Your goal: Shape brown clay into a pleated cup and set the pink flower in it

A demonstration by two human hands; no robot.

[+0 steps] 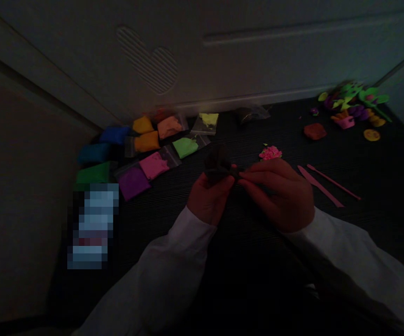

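In the middle of the dim view, my left hand is closed around a dark lump of modelling clay, its thumb lying along the lump's near side. My right hand comes in from the right, and its fingertips pinch a small dark piece at the lump's right edge. Whether that piece is joined to the lump, I cannot tell. Just beyond my right hand sits a cluster of pink clay with bits of green. To the right of that hand lie a pink modelling knife and a thin pink stick tool.
Several bags of coloured clay, among them a purple one and a green one, lie at the left. A blurred-out lit screen is nearer. Clay flowers and a reddish-brown clay lump rest at the back right. A pale panel borders the table.
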